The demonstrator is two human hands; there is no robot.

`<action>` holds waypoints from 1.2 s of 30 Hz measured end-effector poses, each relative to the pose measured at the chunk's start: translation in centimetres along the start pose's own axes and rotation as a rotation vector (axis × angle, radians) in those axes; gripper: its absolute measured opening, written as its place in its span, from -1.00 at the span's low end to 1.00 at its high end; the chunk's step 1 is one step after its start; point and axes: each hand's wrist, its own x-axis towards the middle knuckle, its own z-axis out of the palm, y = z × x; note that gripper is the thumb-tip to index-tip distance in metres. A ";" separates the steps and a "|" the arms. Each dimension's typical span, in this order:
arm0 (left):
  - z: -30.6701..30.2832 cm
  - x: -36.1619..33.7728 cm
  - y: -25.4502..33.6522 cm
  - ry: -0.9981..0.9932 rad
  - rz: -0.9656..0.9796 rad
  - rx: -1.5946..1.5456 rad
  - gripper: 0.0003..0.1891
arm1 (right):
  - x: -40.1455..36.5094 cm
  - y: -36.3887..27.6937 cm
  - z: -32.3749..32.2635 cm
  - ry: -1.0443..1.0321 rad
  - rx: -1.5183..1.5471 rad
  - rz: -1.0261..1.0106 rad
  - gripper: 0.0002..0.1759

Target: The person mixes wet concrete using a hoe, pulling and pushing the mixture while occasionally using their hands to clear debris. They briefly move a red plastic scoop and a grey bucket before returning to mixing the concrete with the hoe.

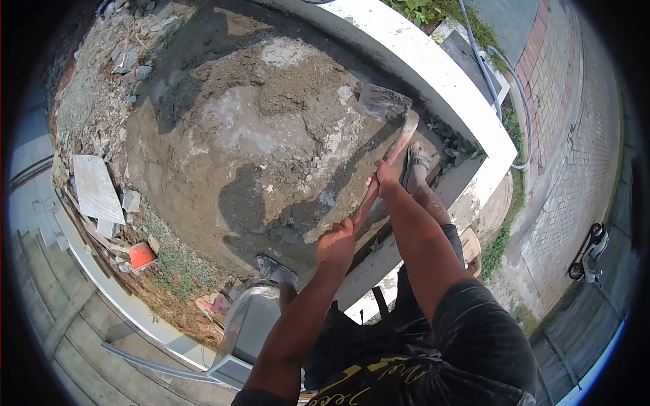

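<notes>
My right hand (387, 178) is closed around the middle of the wooden handle of a hoe (399, 141). Lower on the same handle, nearer my body, my left hand (336, 243) is wrapped round it too. The hoe's flat, mud-caked blade (384, 103) rests at the right edge of a wet mortar heap (271, 118), close to the white wall. A grey puddle lies in the middle of the heap. My sandalled feet (420, 157) stand either side of the handle, at the edge of the mix.
A white low wall (433, 57) curves along the top and right. Rubble (101, 88), a pale board (98, 188) and an orange bucket-like object (141, 256) lie at left. A hose (520, 101) runs outside the wall, and a motorbike (589, 256) stands on the paved road.
</notes>
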 end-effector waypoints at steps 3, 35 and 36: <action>1.4 -1.1 -0.7 -0.186 -0.038 -0.078 -0.83 | 2.1 2.7 -0.6 0.048 -0.106 0.068 -0.73; -5.7 -13.6 0.6 -0.248 -0.159 -0.876 -0.65 | -11.9 -1.0 -3.1 0.147 -0.781 -0.342 -0.43; -5.9 -12.6 1.2 -0.345 -0.245 -1.111 -0.68 | -11.4 -1.8 -2.4 0.141 -0.838 -0.375 -0.42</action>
